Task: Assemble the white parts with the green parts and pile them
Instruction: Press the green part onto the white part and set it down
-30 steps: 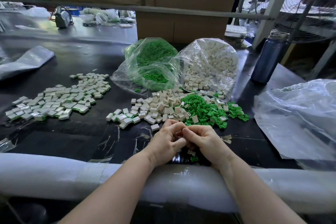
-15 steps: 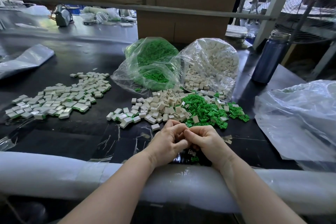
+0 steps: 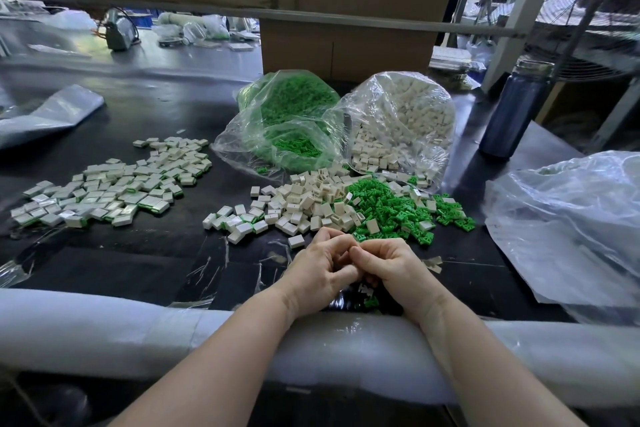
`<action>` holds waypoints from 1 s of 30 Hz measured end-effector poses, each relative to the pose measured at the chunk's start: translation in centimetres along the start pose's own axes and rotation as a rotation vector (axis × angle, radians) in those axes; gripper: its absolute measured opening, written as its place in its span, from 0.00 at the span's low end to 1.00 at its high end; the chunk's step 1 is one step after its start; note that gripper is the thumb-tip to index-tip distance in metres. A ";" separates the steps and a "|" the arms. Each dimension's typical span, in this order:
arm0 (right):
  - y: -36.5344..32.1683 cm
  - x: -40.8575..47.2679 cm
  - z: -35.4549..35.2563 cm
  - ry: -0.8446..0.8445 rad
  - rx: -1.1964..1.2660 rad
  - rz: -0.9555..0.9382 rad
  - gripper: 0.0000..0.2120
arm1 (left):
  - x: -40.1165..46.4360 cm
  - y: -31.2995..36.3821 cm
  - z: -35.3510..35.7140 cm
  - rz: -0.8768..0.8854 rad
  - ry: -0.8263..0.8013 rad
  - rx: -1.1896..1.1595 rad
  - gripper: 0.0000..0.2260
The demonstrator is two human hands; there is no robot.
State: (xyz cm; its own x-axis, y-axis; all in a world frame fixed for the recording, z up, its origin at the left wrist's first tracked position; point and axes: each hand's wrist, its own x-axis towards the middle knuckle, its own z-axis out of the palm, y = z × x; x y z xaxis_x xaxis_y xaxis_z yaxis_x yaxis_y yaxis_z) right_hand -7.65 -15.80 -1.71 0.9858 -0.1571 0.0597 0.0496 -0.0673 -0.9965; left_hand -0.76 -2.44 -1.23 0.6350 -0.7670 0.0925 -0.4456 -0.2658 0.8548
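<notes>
Both forearms are lying over the white padded edge point(image 3: 104, 333) of the dark bench point(image 3: 145, 253), and just past that padding the left hand point(image 3: 320, 272) and the right hand point(image 3: 389, 269) are meeting, curled fingertips pressing against each other. What they are pinching is hidden between the fingers, so I cannot tell which part is in the grip. Under the wrists, a few loose green and white bits point(image 3: 369, 296) are lying on the bench. Just beyond the hands, a heap of white parts point(image 3: 304, 201) is spreading to the left of a heap of green parts point(image 3: 391, 210), the two touching and mixing a little along their border, with some white pieces sitting on the green. Well to the left of the hands, the pile of joined pieces point(image 3: 114, 184) is lying flat in a wide scatter, white tops with green showing at some edges. Behind the loose heaps, two clear bags are lying open toward them: the bag of green parts point(image 3: 287, 121) on the left, touching the bag of white parts point(image 3: 401, 121) on the right. Right of the hands, crumpled clear plastic point(image 3: 568, 225) is covering the bench corner. Farther back on the right, a dark blue bottle point(image 3: 516, 107) is standing upright, and behind the bags a cardboard box point(image 3: 346, 48) is rising.
</notes>
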 end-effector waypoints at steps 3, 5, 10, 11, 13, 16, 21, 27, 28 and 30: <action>-0.1 0.0 0.1 -0.003 0.010 0.000 0.11 | 0.0 0.0 0.0 0.000 0.000 0.008 0.07; -0.1 0.0 0.1 -0.001 0.008 -0.004 0.12 | 0.0 0.0 0.0 -0.001 -0.002 0.019 0.07; -0.3 0.0 0.1 0.005 0.007 0.001 0.13 | 0.0 0.0 0.0 0.003 -0.005 0.032 0.07; -0.3 0.0 0.2 0.006 0.005 0.005 0.13 | 0.0 0.0 0.0 0.005 -0.005 0.035 0.07; -0.3 0.0 0.2 0.010 0.001 0.009 0.13 | 0.0 0.0 0.0 0.011 -0.003 0.038 0.07; -0.3 0.0 0.1 0.011 0.000 0.013 0.12 | 0.0 0.1 0.1 0.019 0.001 0.036 0.07; -0.2 0.1 0.4 0.039 -0.030 -0.009 0.12 | 0.0 0.0 0.1 0.032 0.023 -0.034 0.05; -0.1 0.1 0.3 0.200 -0.049 -0.023 0.09 | 0.2 -0.2 -0.1 0.025 0.150 -0.074 0.02; -0.1 0.1 0.2 0.214 -0.036 -0.025 0.05 | 0.2 -0.3 -0.1 0.020 0.160 -0.076 0.03; -0.1 0.0 0.2 0.223 -0.050 -0.046 0.06 | 0.2 -0.2 0.0 0.018 0.178 -0.068 0.05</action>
State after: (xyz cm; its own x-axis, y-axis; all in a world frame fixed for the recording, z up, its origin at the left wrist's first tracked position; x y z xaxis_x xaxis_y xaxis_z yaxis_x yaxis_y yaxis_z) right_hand -7.65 -15.61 -1.64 0.9226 -0.3661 0.1218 0.0802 -0.1268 -0.9887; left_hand -0.51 -2.53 -1.39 0.7315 -0.6542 0.1921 -0.4183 -0.2081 0.8842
